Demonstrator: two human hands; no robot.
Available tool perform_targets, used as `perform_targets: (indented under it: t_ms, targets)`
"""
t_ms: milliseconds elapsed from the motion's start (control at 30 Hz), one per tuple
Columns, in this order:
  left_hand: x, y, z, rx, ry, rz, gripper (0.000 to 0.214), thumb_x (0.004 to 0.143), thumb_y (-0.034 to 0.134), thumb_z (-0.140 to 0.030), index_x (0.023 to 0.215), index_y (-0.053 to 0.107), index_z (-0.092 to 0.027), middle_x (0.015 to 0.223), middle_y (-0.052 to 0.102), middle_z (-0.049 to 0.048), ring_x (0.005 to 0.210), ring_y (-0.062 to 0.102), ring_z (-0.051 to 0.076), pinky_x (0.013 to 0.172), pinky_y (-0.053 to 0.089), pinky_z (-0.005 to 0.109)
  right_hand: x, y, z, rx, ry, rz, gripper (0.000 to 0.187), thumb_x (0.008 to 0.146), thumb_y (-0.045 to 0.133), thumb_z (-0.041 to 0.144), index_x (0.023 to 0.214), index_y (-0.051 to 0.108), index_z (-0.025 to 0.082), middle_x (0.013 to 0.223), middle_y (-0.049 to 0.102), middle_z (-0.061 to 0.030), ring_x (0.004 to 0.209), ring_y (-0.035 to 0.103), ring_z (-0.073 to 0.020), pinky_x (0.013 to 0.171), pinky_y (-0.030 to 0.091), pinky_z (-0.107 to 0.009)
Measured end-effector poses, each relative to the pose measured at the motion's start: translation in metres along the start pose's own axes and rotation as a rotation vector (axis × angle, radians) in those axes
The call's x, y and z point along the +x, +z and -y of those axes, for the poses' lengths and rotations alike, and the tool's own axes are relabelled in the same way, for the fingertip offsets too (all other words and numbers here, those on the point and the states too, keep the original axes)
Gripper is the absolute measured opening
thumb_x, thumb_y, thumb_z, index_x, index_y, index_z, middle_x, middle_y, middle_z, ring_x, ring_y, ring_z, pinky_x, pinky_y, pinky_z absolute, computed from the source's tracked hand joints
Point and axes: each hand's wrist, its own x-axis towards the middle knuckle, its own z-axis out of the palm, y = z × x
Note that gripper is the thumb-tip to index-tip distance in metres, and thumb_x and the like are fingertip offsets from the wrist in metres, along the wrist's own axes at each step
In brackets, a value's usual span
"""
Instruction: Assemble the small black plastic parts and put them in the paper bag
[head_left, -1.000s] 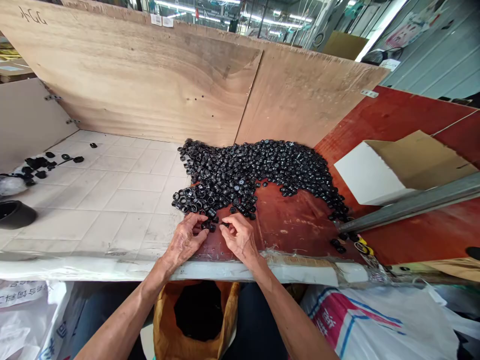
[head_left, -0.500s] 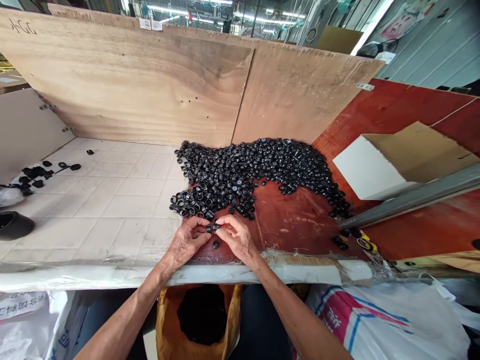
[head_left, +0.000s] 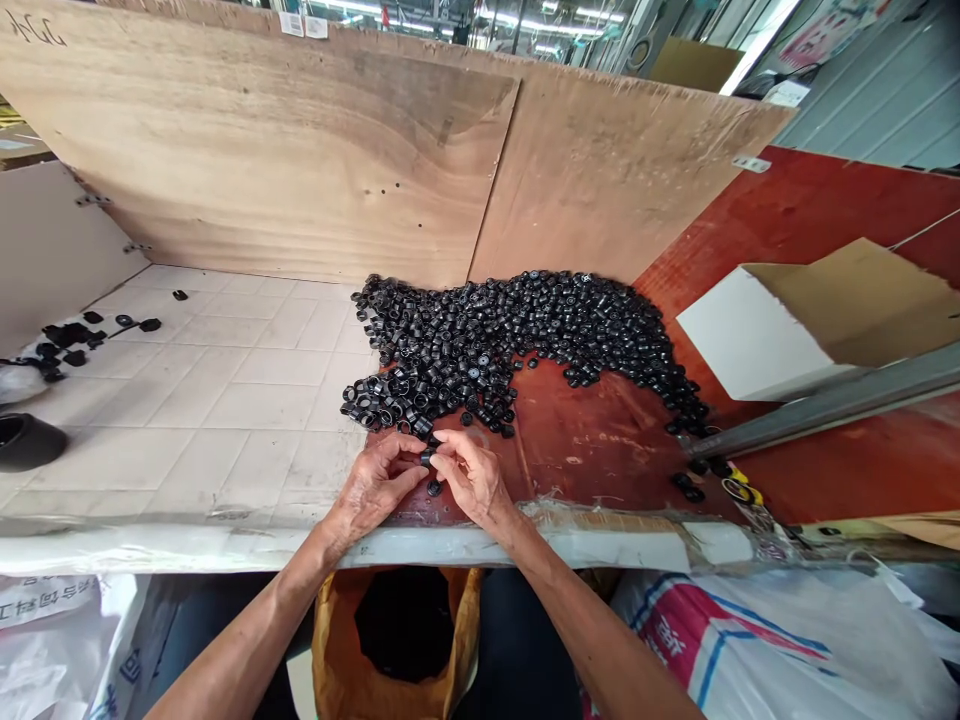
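One small black plastic cylinder (head_left: 426, 458) is held between the bare left hand (head_left: 379, 478) and the bare right hand (head_left: 476, 478), both clamped on it by thumb and fingers, over the reddish-brown, scuffed desk (head_left: 577, 435). A round black plastic cap (head_left: 433, 488) lies just beside them, nearer the edge. Beyond spreads a heap of small black plastic rings and caps (head_left: 480, 340).

sm blk pc (head_left: 427, 457): btwn fingertips (head_left: 456, 441), part. hidden | rnd blk cap (head_left: 433, 488): loose, just nearside fingertips | blk ring/cap heap (head_left: 442, 350): beyond fingertips
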Motion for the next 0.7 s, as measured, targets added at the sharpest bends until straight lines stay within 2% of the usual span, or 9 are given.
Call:
perform_targets:
  t_ms: [67, 167, 267, 333, 400, 467, 567, 633, 700]
  targets:
    - [0.000, 0.001, 0.001, -0.032, 0.016, 0.007, 0.026, 0.091, 0.076, -0.033, 0.113, 0.072, -0.020, 0.110, 0.075, 0.0050, 0.093, 0.074, 0.019, 0.089, 0.062, 0.033, -0.001, -0.001, 0.002, -0.058, -0.051, 0.008, 0.024, 0.104, 0.058, 0.033, 0.125, 0.065, 0.023, 0.081, 0.071, 0.0000, 0.065, 0.067, -0.0160, 0.069, 0.056, -0.028]
    - [0.000, 0.001, -0.001, -0.063, 0.040, 0.002, 0.023, 0.093, 0.075, -0.031, 0.113, 0.071, -0.020, 0.106, 0.074, 0.0039, 0.096, 0.074, 0.019, 0.091, 0.061, 0.032, 0.000, -0.004, 0.007, -0.100, -0.112, 0.022, 0.022, 0.102, 0.059, 0.030, 0.121, 0.067, 0.022, 0.092, 0.074, -0.0036, 0.076, 0.069, -0.0182, 0.074, 0.055, -0.029]
    - [0.000, 0.000, -0.004, 0.023, 0.083, 0.003, 0.020, 0.095, 0.073, -0.027, 0.114, 0.071, -0.021, 0.106, 0.073, 0.0031, 0.094, 0.072, 0.017, 0.088, 0.060, 0.029, 0.002, -0.005, 0.010, -0.170, -0.127, 0.023, 0.015, 0.103, 0.058, 0.030, 0.096, 0.068, 0.021, 0.077, 0.068, -0.0015, 0.066, 0.062, -0.0163, 0.065, 0.049, -0.027]
    - [0.000, 0.000, -0.004, 0.066, 0.106, 0.000, 0.020, 0.095, 0.072, -0.027, 0.114, 0.071, -0.021, 0.108, 0.072, 0.0035, 0.094, 0.071, 0.016, 0.086, 0.060, 0.028, 0.003, -0.004, 0.011, -0.223, -0.129, 0.038, 0.035, 0.105, 0.055, 0.033, 0.072, 0.055, 0.022, 0.062, 0.055, 0.0019, 0.056, 0.051, -0.0138, 0.059, 0.041, -0.027]
    - [0.000, -0.001, -0.004, 0.078, 0.112, -0.003, 0.021, 0.095, 0.072, -0.027, 0.115, 0.070, -0.021, 0.110, 0.071, 0.0041, 0.093, 0.071, 0.016, 0.084, 0.060, 0.028, 0.004, -0.004, 0.012, -0.243, -0.122, 0.058, 0.046, 0.106, 0.052, 0.035, 0.063, 0.041, 0.023, 0.057, 0.044, 0.0035, 0.053, 0.042, -0.0125, 0.057, 0.037, -0.028]
    - [0.000, -0.001, -0.005, 0.084, 0.107, 0.001, 0.021, 0.095, 0.072, -0.028, 0.115, 0.069, -0.020, 0.110, 0.071, 0.0045, 0.092, 0.071, 0.016, 0.083, 0.061, 0.028, 0.005, -0.004, 0.013, -0.212, -0.074, 0.052, 0.041, 0.103, 0.056, 0.036, 0.066, 0.045, 0.023, 0.060, 0.048, 0.0032, 0.055, 0.045, -0.0126, 0.058, 0.038, -0.027]
    - [-0.001, 0.000, -0.007, 0.084, 0.105, 0.010, 0.021, 0.095, 0.071, -0.029, 0.114, 0.069, -0.020, 0.109, 0.071, 0.0052, 0.092, 0.071, 0.017, 0.083, 0.061, 0.029, 0.004, -0.005, 0.014, -0.093, 0.028, 0.037, 0.015, 0.097, 0.065, 0.035, 0.091, 0.066, 0.022, 0.071, 0.064, 0.0011, 0.061, 0.059, -0.0151, 0.060, 0.047, -0.025]
    - [-0.001, 0.001, -0.009, 0.083, 0.110, 0.014, 0.019, 0.095, 0.071, -0.029, 0.112, 0.069, -0.020, 0.109, 0.071, 0.0052, 0.092, 0.071, 0.017, 0.083, 0.062, 0.029, 0.004, -0.007, 0.013, -0.030, 0.058, 0.053, 0.015, 0.097, 0.067, 0.033, 0.105, 0.070, 0.022, 0.074, 0.069, 0.0001, 0.063, 0.064, -0.0166, 0.061, 0.051, -0.026]
    - [-0.001, 0.001, -0.010, 0.086, 0.106, 0.015, 0.018, 0.095, 0.070, -0.029, 0.110, 0.070, -0.020, 0.107, 0.071, 0.0049, 0.093, 0.071, 0.018, 0.084, 0.062, 0.030, 0.005, -0.008, 0.011, -0.016, 0.020, 0.057, 0.013, 0.098, 0.068, 0.031, 0.104, 0.073, 0.022, 0.080, 0.073, -0.0020, 0.069, 0.068, -0.0180, 0.067, 0.054, -0.027]
